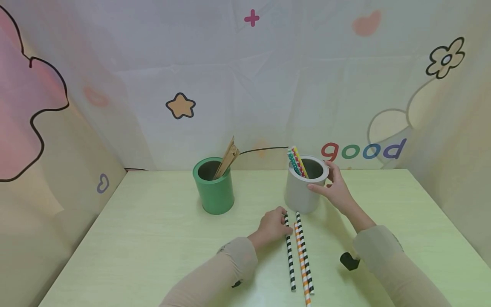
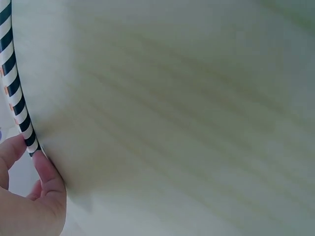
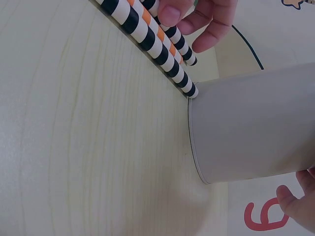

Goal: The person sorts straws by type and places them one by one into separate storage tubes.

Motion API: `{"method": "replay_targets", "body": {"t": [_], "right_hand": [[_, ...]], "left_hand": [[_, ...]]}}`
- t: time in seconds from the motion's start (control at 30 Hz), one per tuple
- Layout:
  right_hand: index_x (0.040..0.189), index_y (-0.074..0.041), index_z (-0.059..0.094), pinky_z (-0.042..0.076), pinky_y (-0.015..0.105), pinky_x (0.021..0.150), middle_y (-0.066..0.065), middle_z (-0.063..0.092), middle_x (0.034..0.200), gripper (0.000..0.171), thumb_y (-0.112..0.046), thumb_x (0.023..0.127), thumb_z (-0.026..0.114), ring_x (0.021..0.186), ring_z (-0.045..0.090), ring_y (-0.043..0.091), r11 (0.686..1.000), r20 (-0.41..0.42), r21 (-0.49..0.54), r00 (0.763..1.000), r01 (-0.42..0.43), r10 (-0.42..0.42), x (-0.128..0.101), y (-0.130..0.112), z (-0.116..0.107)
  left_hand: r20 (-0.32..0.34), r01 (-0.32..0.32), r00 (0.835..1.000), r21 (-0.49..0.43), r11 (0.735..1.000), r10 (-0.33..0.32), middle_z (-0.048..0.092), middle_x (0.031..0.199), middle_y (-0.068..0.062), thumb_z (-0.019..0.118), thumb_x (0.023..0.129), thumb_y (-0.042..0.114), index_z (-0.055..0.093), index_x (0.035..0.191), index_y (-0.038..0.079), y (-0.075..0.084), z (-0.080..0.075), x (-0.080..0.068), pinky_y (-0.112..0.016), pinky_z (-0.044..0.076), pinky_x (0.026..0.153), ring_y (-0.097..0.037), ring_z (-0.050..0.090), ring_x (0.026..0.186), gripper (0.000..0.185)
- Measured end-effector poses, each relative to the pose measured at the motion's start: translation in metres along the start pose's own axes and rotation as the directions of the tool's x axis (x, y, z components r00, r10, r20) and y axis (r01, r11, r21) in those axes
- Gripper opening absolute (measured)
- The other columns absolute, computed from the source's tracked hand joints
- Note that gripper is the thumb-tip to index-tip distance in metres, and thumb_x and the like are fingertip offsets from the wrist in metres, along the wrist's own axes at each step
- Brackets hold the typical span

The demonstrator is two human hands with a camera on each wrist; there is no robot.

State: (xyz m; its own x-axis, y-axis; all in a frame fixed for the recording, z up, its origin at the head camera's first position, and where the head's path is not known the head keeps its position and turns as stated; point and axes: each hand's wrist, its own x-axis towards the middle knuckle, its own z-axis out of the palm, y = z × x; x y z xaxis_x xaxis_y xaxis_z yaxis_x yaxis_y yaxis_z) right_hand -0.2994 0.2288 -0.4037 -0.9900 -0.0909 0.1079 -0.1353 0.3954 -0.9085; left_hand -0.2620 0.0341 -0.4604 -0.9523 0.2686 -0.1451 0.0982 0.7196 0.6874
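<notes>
With thumb and fingertips, my left hand (image 1: 271, 226) pinches the far end of a black-and-white striped paper straw (image 1: 290, 264) on the table. In the left wrist view that straw (image 2: 18, 105) runs up from between the thumb and a finger. Just to its right lie an orange-and-white straw (image 1: 301, 261) and another black-and-white one (image 1: 305, 251), side by side. My right hand (image 1: 337, 192) grips the light grey pen cup (image 1: 301, 197) at its right side, thumb across the front below the rim. Several patterned straws (image 1: 297, 163) lean inside this upright cup.
To the left stands a green pen cup (image 1: 216, 197) with wooden rulers (image 1: 228, 161) leaning in it. Behind both cups hangs a printed cloth backdrop (image 1: 230, 85), at the back of the pale table (image 1: 134, 238). A black object (image 1: 349, 261) shows beside the right sleeve.
</notes>
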Motion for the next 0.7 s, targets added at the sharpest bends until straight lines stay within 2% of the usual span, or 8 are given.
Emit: {"method": "replay_targets", "body": {"t": [0.13, 0.3, 0.7], "right_hand": [[0.139, -0.010, 0.004, 0.018, 0.061, 0.101, 0.020, 0.022, 0.141, 0.091, -0.030, 0.077, 0.068, 0.130, 0.021, 0.038, 1.000, 0.000, -0.001, 1.000, -0.002, 0.002, -0.0001, -0.0006, 0.0000], [0.139, -0.010, 0.004, 0.018, 0.061, 0.102, 0.019, 0.022, 0.141, 0.091, -0.029, 0.077, 0.068, 0.130, 0.020, 0.038, 1.000, -0.001, 0.002, 1.000, 0.002, -0.002, -0.0001, -0.0001, 0.0001], [0.139, -0.010, 0.005, 0.022, 0.059, 0.101, 0.019, 0.023, 0.140, 0.089, -0.027, 0.078, 0.067, 0.129, 0.021, 0.038, 1.000, -0.001, 0.011, 1.000, 0.019, -0.019, -0.0007, -0.0003, 0.0003]], "left_hand": [[0.002, 0.008, 1.000, 0.016, 1.000, -0.008, 0.050, 0.070, 0.002, 0.072, 0.071, 0.016, 0.051, 0.111, 0.005, 0.0015, -0.0038, -0.0029, -0.019, 0.037, 0.054, -0.010, 0.045, 0.062, 0.047], [0.012, 0.053, 0.998, 0.067, 0.996, -0.054, 0.053, 0.072, 0.001, 0.073, 0.070, 0.017, 0.052, 0.108, 0.006, 0.0029, -0.0065, -0.0036, -0.020, 0.039, 0.054, -0.011, 0.047, 0.063, 0.045], [-0.003, 0.026, 1.000, 0.103, 0.994, -0.026, 0.059, 0.081, -0.002, 0.071, 0.070, 0.016, 0.056, 0.101, 0.005, -0.0002, -0.0076, -0.0016, -0.020, 0.041, 0.056, -0.011, 0.047, 0.066, 0.036]]}}
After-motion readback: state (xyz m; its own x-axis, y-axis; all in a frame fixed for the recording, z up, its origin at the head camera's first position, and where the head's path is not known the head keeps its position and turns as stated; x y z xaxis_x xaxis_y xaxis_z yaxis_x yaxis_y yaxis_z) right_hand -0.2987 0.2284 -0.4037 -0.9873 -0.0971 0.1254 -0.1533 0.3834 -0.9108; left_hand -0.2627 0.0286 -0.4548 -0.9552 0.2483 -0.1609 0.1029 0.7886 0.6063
